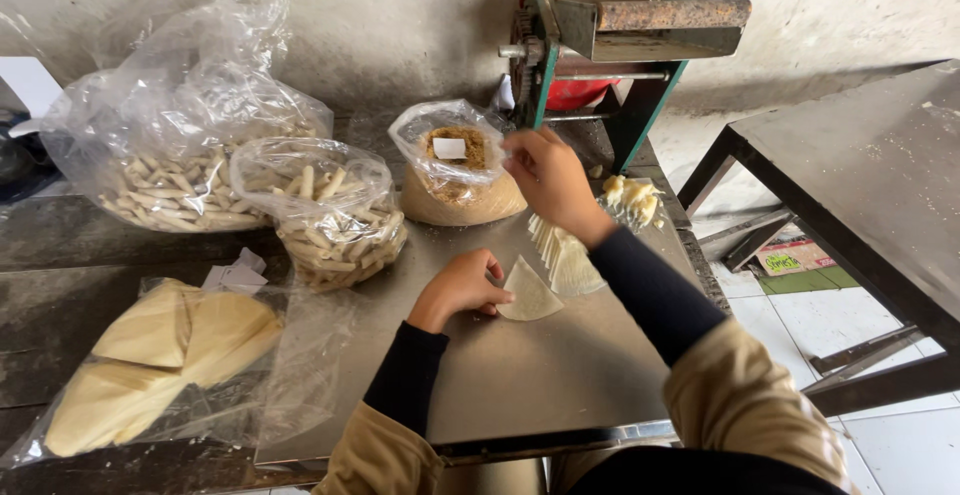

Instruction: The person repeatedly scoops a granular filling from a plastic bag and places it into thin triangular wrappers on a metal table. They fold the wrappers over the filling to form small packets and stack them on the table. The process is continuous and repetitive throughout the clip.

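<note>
Left hand flat on the desk, fingers pressed together on a wrapper. Right hand raised at the filling bag, fingers pinched together; contents not discernible.

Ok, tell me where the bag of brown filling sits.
The bag of brown filling sits mid-table, behind the right hand, beside the green roller machine.

1. We see the left hand resting on a pale triangular wrapper that lies flat on the metal tray.
2. The right hand reaches to the open bag of brown filling.
3. Two bags of rolled sticks sit left, and folded wrappers in plastic lie nearer.
4. A green-framed roller machine stands behind.
</note>
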